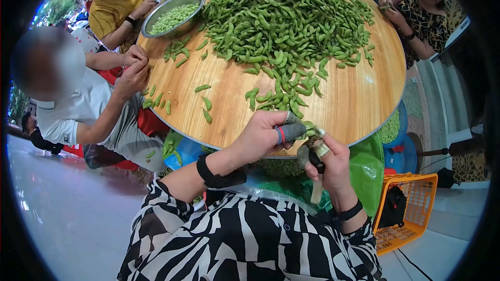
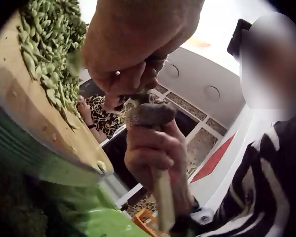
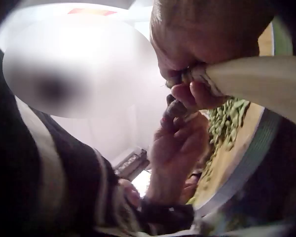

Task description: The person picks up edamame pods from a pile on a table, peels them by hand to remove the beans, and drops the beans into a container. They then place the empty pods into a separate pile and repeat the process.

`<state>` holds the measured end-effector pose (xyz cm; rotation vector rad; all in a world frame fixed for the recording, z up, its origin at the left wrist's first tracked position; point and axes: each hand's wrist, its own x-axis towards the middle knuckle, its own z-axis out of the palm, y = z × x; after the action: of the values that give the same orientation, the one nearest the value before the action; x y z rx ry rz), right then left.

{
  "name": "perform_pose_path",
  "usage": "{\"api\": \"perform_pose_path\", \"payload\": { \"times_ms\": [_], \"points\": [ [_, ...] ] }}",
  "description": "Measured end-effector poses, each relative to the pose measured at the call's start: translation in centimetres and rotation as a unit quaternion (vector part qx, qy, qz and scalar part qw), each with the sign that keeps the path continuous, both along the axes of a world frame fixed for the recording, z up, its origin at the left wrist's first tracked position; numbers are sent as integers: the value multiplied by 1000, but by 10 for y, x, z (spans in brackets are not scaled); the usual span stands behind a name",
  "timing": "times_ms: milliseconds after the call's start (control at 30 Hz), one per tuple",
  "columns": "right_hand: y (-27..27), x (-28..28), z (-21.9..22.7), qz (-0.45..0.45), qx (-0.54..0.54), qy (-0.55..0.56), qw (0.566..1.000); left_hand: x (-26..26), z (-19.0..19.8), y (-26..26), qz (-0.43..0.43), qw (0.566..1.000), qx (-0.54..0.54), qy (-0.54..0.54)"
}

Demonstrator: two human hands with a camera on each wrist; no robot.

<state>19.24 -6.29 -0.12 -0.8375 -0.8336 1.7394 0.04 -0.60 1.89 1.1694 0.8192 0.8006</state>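
In the head view the left hand (image 1: 265,134), with grey cloth and a red-blue band on its fingers, pinches a green pod (image 1: 309,125) just past the table's near edge. Right beside it the right hand (image 1: 331,164) curls round a tool with a pale strip (image 1: 316,191) hanging below and holds it against the pod. The right wrist view shows the pale strip (image 3: 256,81) leaving the right hand (image 3: 207,39), whose fingertips meet those of the left hand (image 3: 180,143). Fingers cover most of the tool, so its shape cannot be told.
A large heap of pods (image 1: 286,15) covers the back of the round wooden table (image 1: 219,119), with loose pods nearer. A metal bowl (image 1: 173,14) of shelled beans stands at the left rim. Other people sit around. An orange crate (image 1: 406,211) and blue tubs (image 1: 402,148) are at the right.
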Motion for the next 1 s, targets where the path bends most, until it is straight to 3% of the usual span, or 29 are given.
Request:
{"api": "perform_pose_path", "payload": {
  "times_ms": [33, 133, 200, 333, 400, 433, 500, 567, 633, 700, 767, 833, 900, 1000],
  "points": [
    [0, 1, 1, -19, 56, -104, 993, -1, 2, 1, -24, 995, -95, -6],
    [4, 1, 1, -56, 54, -117, 990, 0, 0, 0, -26, 986, -163, -13],
    [7, -1, 7, -103, 70, -181, 976, 5, -2, -5, -30, 988, -149, 8],
    [9, 2, 2, -64, 84, -221, 970, 5, -11, -11, -47, 985, -167, -4],
    [12, 5, -2, -75, 243, -382, 889, 4, -17, -13, -65, 986, -150, 13],
    [11, 6, -1, -69, 247, -378, 889, 3, -19, -14, -88, 987, -134, 30],
    [7, 7, 3, -42, 258, -478, 839, 3, -16, -15, -94, 986, -130, 44],
    [7, 10, -2, -51, 266, -463, 844, 0, -9, -15, -139, 983, -88, 84],
    [7, 12, -6, -144, 259, -446, 845, -1, -11, -14, -100, 989, -58, 88],
    [2, 9, 2, -140, 271, -435, 847, -3, -21, -11, -53, 996, -7, 69],
    [-2, 6, 5, -37, 303, -468, 829, 2, -25, -14, -44, 999, -2, 32],
    [-2, 2, -2, -42, 281, -441, 851, 6, -21, -18, -37, 999, 3, -6],
    [-3, 2, -6, -18, 151, -323, 934, 6, -13, -22, -39, 998, -44, -32],
    [-4, 0, -5, 1, 66, -266, 962, 5, -13, -25, -38, 994, -94, -27]
  ]
}}
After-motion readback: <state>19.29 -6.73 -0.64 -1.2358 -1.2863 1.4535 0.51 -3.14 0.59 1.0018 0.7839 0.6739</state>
